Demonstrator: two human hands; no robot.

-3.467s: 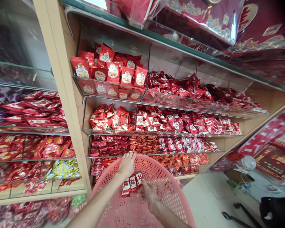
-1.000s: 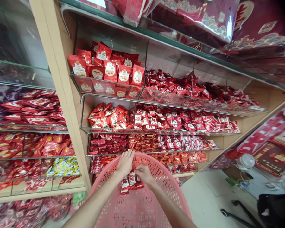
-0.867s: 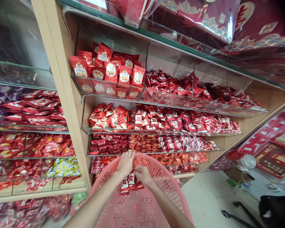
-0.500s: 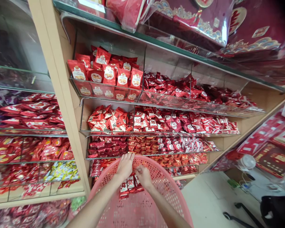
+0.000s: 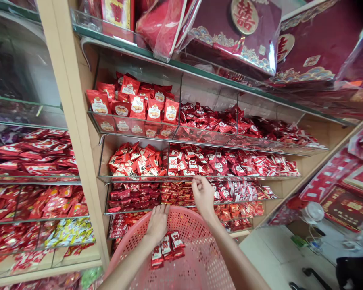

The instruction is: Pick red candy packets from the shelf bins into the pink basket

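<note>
My left hand point(image 5: 158, 221) lies over the far rim of a pink perforated plastic basket point(image 5: 230, 274), its fingers bent round the edge. Just below that hand, inside the basket, are several small red snack packets point(image 5: 167, 247) with white labels; whether the hand also touches them I cannot tell. Raised beyond the basket's far rim is my right hand point(image 5: 203, 196), in front of the shelf with small orange-red packets point(image 5: 177, 194). Its fingers are curled in and nothing shows in them. Above it, more red packets with white labels point(image 5: 183, 161) fill a shelf compartment.
Glass-fronted shelves hold heaps of red packets, among them biscuit packets point(image 5: 137, 105) standing upright. Large dark red gift boxes point(image 5: 220, 28) rest on the top shelf. A wooden post point(image 5: 68, 100) divides the shelving at left. A black chair point(image 5: 351, 272) is at the lower right.
My right hand has left the spot beside my left hand and the packets and moved up and right toward the shelves. My left hand stays at the rim. The view has tilted slightly upward.
</note>
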